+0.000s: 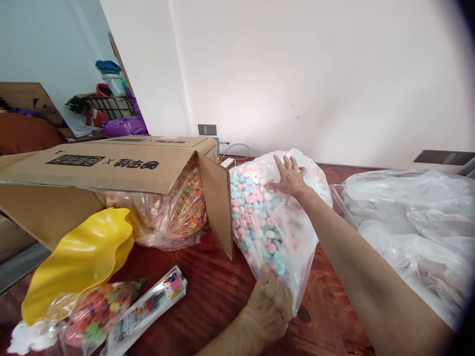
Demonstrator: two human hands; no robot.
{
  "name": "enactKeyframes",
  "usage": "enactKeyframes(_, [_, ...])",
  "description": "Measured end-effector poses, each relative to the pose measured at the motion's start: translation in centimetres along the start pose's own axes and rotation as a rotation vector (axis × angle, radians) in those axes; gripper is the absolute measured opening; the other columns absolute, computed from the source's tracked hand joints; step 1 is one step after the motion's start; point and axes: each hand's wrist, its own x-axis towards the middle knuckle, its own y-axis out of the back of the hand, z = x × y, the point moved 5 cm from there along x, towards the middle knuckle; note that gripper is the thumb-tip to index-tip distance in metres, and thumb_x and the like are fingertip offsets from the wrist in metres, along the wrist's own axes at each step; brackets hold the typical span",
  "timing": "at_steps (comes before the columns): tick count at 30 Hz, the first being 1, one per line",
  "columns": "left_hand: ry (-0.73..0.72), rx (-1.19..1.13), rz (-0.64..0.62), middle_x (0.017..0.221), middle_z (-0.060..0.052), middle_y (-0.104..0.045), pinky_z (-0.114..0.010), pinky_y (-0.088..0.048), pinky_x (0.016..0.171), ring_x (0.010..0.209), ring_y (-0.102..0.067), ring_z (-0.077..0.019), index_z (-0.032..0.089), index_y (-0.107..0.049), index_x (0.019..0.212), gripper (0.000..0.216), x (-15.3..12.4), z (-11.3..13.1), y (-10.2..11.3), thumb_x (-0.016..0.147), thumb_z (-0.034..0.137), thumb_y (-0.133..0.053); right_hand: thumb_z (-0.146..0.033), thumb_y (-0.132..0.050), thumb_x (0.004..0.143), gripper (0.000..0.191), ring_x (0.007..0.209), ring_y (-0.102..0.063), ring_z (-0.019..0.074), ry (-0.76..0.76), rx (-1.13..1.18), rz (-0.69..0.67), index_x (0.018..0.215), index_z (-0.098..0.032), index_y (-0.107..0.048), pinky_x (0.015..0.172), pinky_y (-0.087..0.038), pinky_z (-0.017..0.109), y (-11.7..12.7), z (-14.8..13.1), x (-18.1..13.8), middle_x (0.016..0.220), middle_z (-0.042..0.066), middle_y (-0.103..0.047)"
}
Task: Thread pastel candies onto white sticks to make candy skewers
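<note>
A bag of pastel pieces (260, 217) is lying just right of the cardboard box (111, 168). The right hand (290, 177) is resting open on top; the left hand (270, 306) is gripping its near end, seemingly steadying it; lifting calls for support underneath.

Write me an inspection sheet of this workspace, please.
Surface: reddish-brown wooden table, glossy, partly covered.
Job's things: large clear plastic bag of pastel pink, blue and white pieces, lying on the table.
Clutter: brown cardboard box on its side, bag of multicoloured pieces inside; yellow wavy plastic bowl; small bag of colourful pieces; flat clear packet; heap of clear plastic bags.
Grippers: right hand flat, open on the bag's far end; left hand at its near end, grip hidden.
Cables: white power strip with white cable by the wall.
Surroundings: white wall; grey wall socket.
</note>
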Motion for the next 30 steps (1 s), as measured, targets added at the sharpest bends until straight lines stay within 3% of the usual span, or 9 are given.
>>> enactKeyframes(2, [-0.014, 0.014, 0.028, 0.077, -0.010, -0.065, -0.054, -0.042, 0.099, 0.074, -0.060, -0.0253, 0.013, -0.066, 0.088, 0.015, -1.0, 1.0, 0.0, 0.083, 0.021, -0.055, -0.053, -0.062, 0.079, 0.060, 0.130, -0.041, 0.0389, -0.006, 0.144, 0.003, 0.131, -0.023, -0.057, 0.106, -0.023, 0.063, -0.9, 0.2, 0.1, 0.136, 0.016, -0.055])
enactKeyframes(4, [-0.028, 0.047, 0.052, 0.077, -0.012, -0.066, -0.053, -0.043, 0.097, 0.074, -0.061, -0.0262, 0.012, -0.067, 0.089, 0.016, -1.7, 1.7, -0.1, 0.082, 0.022, -0.056, -0.043, -0.056, 0.082, 0.030, 0.110, -0.053, 0.0324, -0.034, 0.258, 0.058, 0.099, -0.020, -0.067, 0.101, -0.033, 0.053, -1.1, 0.5, -0.1, 0.106, 0.013, -0.065])
enactKeyframes(6, [-0.046, 0.085, 0.049, 0.078, -0.013, -0.067, -0.054, -0.043, 0.095, 0.075, -0.061, -0.0271, 0.012, -0.068, 0.089, 0.018, -2.1, 2.1, -0.2, 0.083, 0.022, -0.055, -0.037, -0.051, 0.083, 0.022, 0.090, -0.054, 0.0261, -0.063, 0.318, 0.131, 0.078, -0.019, -0.061, 0.088, -0.041, 0.042, -0.6, 1.0, -0.6, 0.080, 0.009, -0.061])
enactKeyframes(8, [-0.079, 0.103, 0.000, 0.078, -0.013, -0.067, -0.055, -0.043, 0.095, 0.074, -0.061, -0.0272, 0.011, -0.068, 0.089, 0.018, -2.4, 2.4, -0.5, 0.083, 0.021, -0.055, -0.036, -0.043, 0.087, 0.024, 0.074, -0.048, 0.0195, -0.090, 0.400, 0.215, 0.071, -0.020, -0.051, 0.073, -0.041, 0.033, 0.4, 1.4, -1.5, 0.067, 0.003, -0.050])
enactKeyframes(11, [-0.107, 0.091, -0.101, 0.078, -0.012, -0.067, -0.055, -0.043, 0.095, 0.073, -0.062, -0.0274, 0.011, -0.067, 0.087, 0.016, -2.8, 2.9, -0.9, 0.082, 0.021, -0.055, -0.039, -0.032, 0.091, 0.027, 0.061, -0.036, 0.0139, -0.110, 0.525, 0.310, 0.070, -0.023, -0.038, 0.058, -0.035, 0.026, 2.0, 1.7, -4.1, 0.062, -0.002, -0.037])
enactKeyframes(14, [-0.096, 0.069, -0.114, 0.075, -0.011, -0.065, -0.055, -0.042, 0.095, 0.073, -0.061, -0.0275, 0.014, -0.064, 0.082, 0.011, -3.8, 3.5, -1.0, 0.081, 0.021, -0.056, -0.044, -0.036, 0.090, 0.030, 0.057, -0.032, 0.0125, -0.094, 0.598, 0.315, 0.068, -0.024, -0.033, 0.053, -0.031, 0.025, 3.0, 1.0, -8.4, 0.059, -0.004, -0.033])
enactKeyframes(21, [-0.032, -0.156, 0.011, 0.066, -0.006, -0.059, -0.051, -0.042, 0.084, 0.065, -0.055, -0.0229, 0.018, -0.057, 0.074, 0.006, -9.1, 4.2, 0.6, 0.075, 0.024, -0.059, -0.037, -0.046, 0.088, 0.028, 0.064, -0.044, 0.0174, -0.061, 0.556, 0.219, 0.063, -0.023, -0.041, 0.067, -0.036, 0.031, 4.6, -2.1, -22.4, 0.058, 0.000, -0.044])
enactKeyframes(26, [0.073, -0.342, -0.185, 0.080, -0.010, -0.066, -0.046, -0.039, 0.079, 0.082, -0.060, -0.0272, 0.015, -0.063, 0.086, 0.016, -10.4, 3.5, 1.4, 0.070, 0.018, -0.059, -0.033, -0.045, 0.087, 0.021, 0.070, -0.045, 0.0208, -0.053, 0.432, 0.170, 0.068, -0.023, -0.049, 0.081, -0.037, 0.039, 3.9, -3.0, -29.3, 0.061, 0.001, -0.047])
enactKeyframes(30, [0.115, -0.354, -0.304, 0.086, -0.012, -0.067, -0.048, -0.037, 0.087, 0.091, -0.060, -0.0287, 0.013, -0.066, 0.092, 0.021, -9.8, 3.7, 2.6, 0.073, 0.017, -0.059, -0.041, -0.039, 0.093, 0.029, 0.070, -0.047, 0.0204, -0.126, 0.474, 0.187, 0.074, -0.023, -0.051, 0.075, -0.041, 0.036, 3.4, -1.9, -30.3, 0.064, 0.002, -0.048])
